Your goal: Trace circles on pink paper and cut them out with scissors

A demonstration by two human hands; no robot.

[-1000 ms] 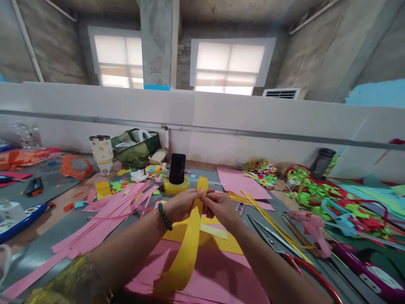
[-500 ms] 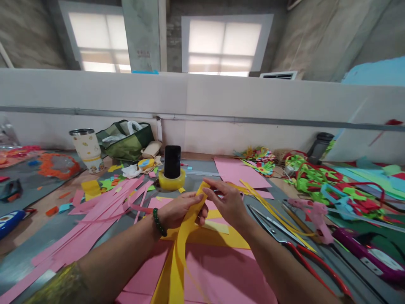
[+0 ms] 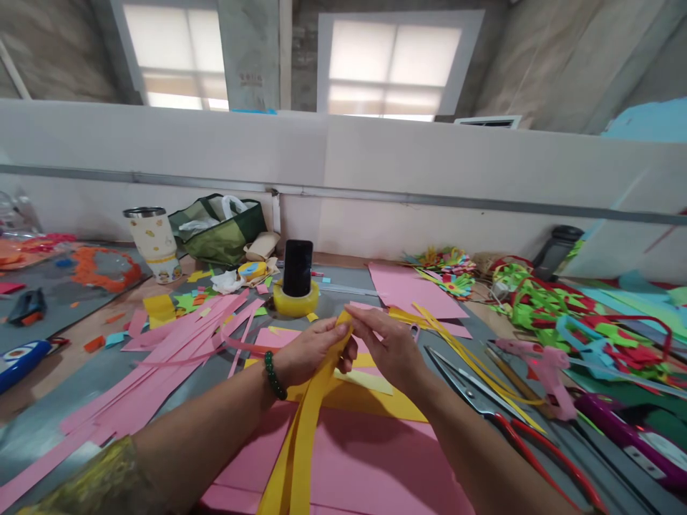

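Note:
Long yellow paper strips (image 3: 308,422) hang from my two hands down toward the front edge of the view. My left hand (image 3: 316,350), with a green bead bracelet at the wrist, is closed round the strips near their top end. At that same end, my right hand (image 3: 383,340) pinches the folded tip between thumb and fingers. Beneath the hands lie pink paper sheets (image 3: 386,458) and a wide yellow piece of paper (image 3: 370,399). Part of the strips' top is hidden by the fingers.
Pink strips (image 3: 155,357) lie at the left. A phone (image 3: 298,268) stands in a yellow tape roll (image 3: 295,299). Red-handled scissors (image 3: 499,418), a pink glue gun (image 3: 542,365) and thin yellow strips (image 3: 461,350) are on the right. A tumbler (image 3: 154,243) stands far left.
My right fingers have closed further onto the top of the yellow strips, and the hanging strips have straightened. The whole view has shifted slightly.

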